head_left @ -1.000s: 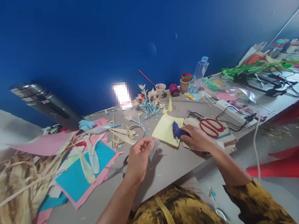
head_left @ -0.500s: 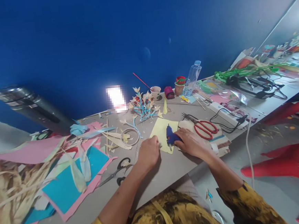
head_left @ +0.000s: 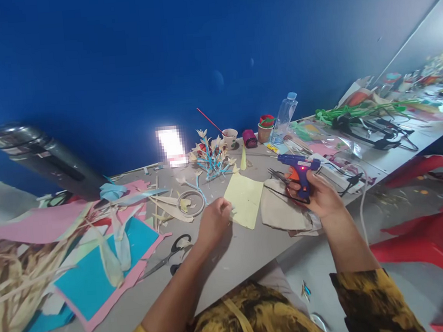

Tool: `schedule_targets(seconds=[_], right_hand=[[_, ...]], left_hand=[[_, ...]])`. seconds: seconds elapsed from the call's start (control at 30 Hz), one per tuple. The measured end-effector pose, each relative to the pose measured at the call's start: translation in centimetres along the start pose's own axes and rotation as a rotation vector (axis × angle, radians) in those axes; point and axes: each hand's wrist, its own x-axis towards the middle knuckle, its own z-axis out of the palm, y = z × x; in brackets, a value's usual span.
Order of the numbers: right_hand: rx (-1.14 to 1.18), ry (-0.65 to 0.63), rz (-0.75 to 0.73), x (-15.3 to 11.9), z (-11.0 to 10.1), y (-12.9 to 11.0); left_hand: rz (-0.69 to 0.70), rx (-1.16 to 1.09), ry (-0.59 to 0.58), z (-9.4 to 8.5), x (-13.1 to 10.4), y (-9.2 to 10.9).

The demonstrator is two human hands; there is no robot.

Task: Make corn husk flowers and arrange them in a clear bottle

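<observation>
My right hand (head_left: 321, 194) is wrapped round the grip of a blue glue gun (head_left: 300, 166) with a small red light, its nozzle pointing left. Under it lie a folded beige cloth (head_left: 282, 212) and the red-handled scissors, mostly hidden. My left hand (head_left: 216, 220) is closed at the left edge of a pale yellow sheet (head_left: 245, 200); what its fingers pinch is too small to name. Behind the sheet lies a bunch of pale flowers on light-blue stems (head_left: 215, 159). A tape ring (head_left: 191, 204) is left of my left hand.
Black scissors (head_left: 170, 254), blue paper (head_left: 99, 273) and dried husks (head_left: 8, 285) lie left, before a dark flask (head_left: 48, 159). A bottle (head_left: 284, 117), potted red flower (head_left: 265, 127) and power strip (head_left: 333, 175) stand or lie right. Red stools (head_left: 434, 241) stand beyond the edge.
The glue gun has been lifted off the yellow sheet and carried right and up in my right hand, over the cloth and red scissors. My left hand remains closed beside the sheet.
</observation>
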Motion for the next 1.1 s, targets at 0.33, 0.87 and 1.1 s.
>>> schedule_targets(seconds=[0.33,0.87,1.1], right_hand=[[-0.127,-0.125,0.066,-2.0,2.2,2.2],[-0.533,-0.244,-0.076,-3.5,4.7,2.8],[-0.923,-0.330,-0.533,-3.9,6.5,3.8]], left_hand=[[-0.196,-0.600,0.252,-1.3,0.3,0.4],[-0.423,-0.990,0.018,-1.5,-0.3,3.1],[-0.404,-0.943,0.072,-0.2,-0.2,3.6]])
